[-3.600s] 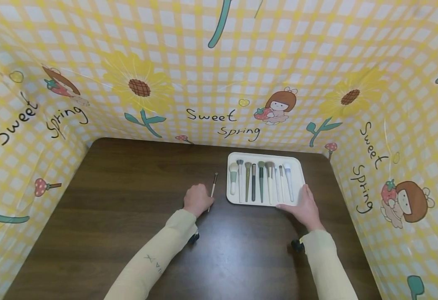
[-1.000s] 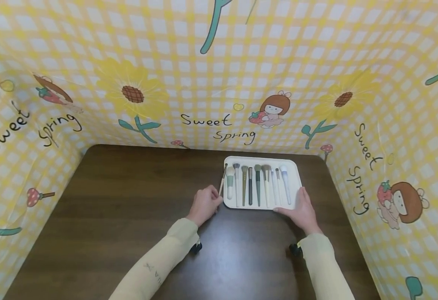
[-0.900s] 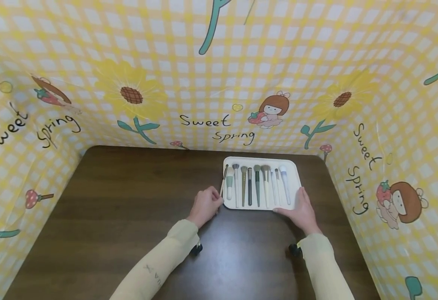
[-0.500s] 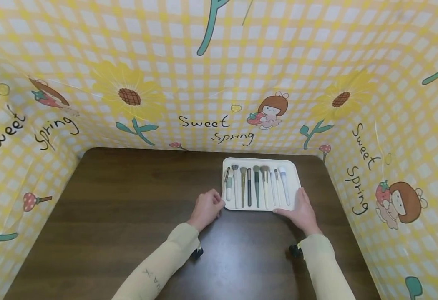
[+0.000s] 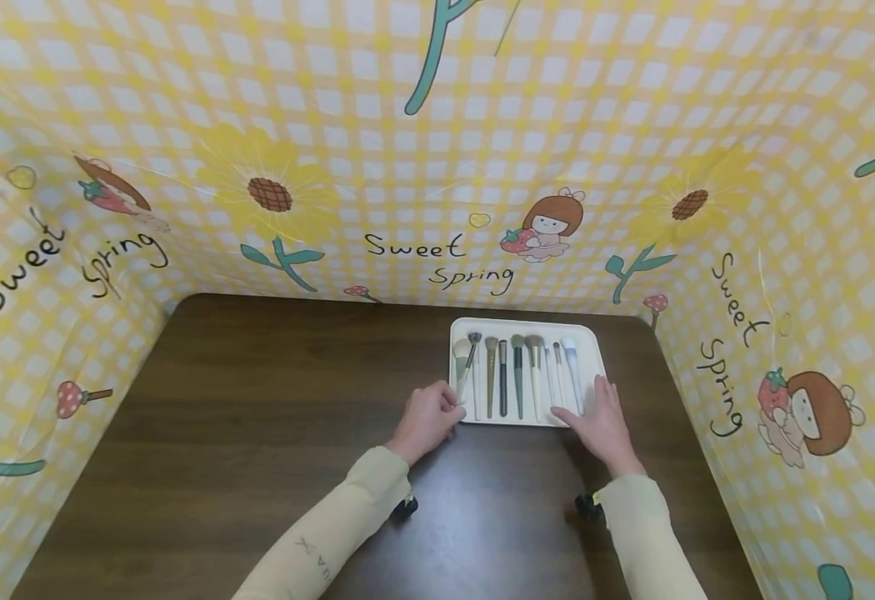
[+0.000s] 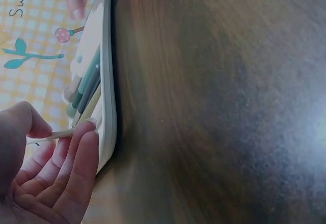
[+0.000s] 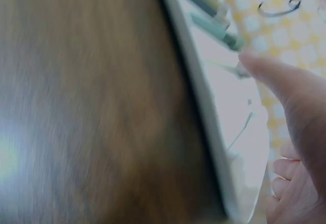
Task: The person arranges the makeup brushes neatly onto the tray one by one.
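My left hand (image 5: 426,421) pinches a slim makeup brush (image 5: 470,360) by the lower end of its pale handle, between thumb and fingertips. The brush slants over the left end of a white tray (image 5: 592,354), its dark tip near a grey-haired brush. In the left wrist view the pale handle (image 6: 60,134) crosses the fingertips. Several makeup brushes (image 5: 518,375) lie side by side in the tray, handles toward me. My right hand (image 5: 604,429) is at the tray's front right corner, fingers extended along the right side, thumb over the front edge; whether it touches is unclear.
The tray stands on a dark brown wooden table (image 5: 272,433), toward its back right. A yellow checked cloth (image 5: 407,167) with printed flowers and lettering closes in the back and both sides.
The left hand picked the slim brush off the table left of the tray and carried it right, over the tray's left end. The right thumb has lifted from the tray's front edge.
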Motion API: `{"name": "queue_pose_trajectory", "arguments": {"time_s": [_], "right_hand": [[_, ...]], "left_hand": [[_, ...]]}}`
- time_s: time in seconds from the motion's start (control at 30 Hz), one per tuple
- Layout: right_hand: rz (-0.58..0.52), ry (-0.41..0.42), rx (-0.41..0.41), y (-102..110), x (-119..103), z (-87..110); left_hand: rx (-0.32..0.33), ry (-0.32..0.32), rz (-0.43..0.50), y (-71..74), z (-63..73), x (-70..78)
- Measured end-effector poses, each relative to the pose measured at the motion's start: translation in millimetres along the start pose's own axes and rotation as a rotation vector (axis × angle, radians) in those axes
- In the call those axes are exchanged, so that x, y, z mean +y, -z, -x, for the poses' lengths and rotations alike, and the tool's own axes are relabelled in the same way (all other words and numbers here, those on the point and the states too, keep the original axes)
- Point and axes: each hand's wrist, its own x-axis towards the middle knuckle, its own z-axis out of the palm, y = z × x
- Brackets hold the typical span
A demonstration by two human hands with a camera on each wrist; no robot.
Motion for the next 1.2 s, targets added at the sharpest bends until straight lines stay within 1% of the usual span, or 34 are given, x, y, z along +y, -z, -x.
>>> {"name": "queue_pose_trajectory", "arguments": {"time_s": [0.1, 0.2, 0.33, 0.43, 0.57, 0.7, 0.8, 0.9, 0.97, 1.1, 1.2], "right_hand": [[-0.058, 0.008, 0.021, 1.6, -14.2, 2.5], [-0.143, 0.019, 0.04, 2.2, -28.3, 5.0], [-0.245, 0.038, 0.055, -0.8, -41.9, 8.5], [-0.302, 0.072, 0.049, -5.4, -50.4, 10.8], [-0.379, 0.119, 0.031, -11.8, -62.5, 12.7], [-0.449, 0.131, 0.023, -17.7, -74.8, 15.0], [-0.471, 0.134, 0.006, -22.7, -81.1, 17.3], [-0.472, 0.133, -0.019, -27.7, -84.0, 19.4], [-0.477, 0.136, -0.02, -30.7, -85.7, 20.5], [-0.514, 0.146, 0.02, -34.6, -90.3, 21.6], [-0.541, 0.137, 0.039, -36.5, -93.0, 21.5]], "left_hand": [[-0.003, 0.0, -0.004, -2.0, -0.7, 2.2], [-0.007, -0.011, -0.006, -4.0, -0.5, 4.7], [0.009, -0.055, -0.027, -8.8, 0.1, 7.7], [0.025, -0.088, -0.059, -12.1, -0.4, 10.0], [0.017, -0.104, -0.08, -15.8, -0.8, 14.4], [0.022, -0.13, -0.091, -20.0, -0.5, 17.4], [0.019, -0.141, -0.094, -22.2, 0.6, 18.9], [0.0, -0.136, -0.09, -23.9, 2.1, 19.9], [-0.009, -0.138, -0.092, -25.0, 2.7, 19.9], [-0.005, -0.157, -0.103, -26.1, 3.0, 20.2], [-0.003, -0.173, -0.11, -26.5, 2.8, 20.4]]}}
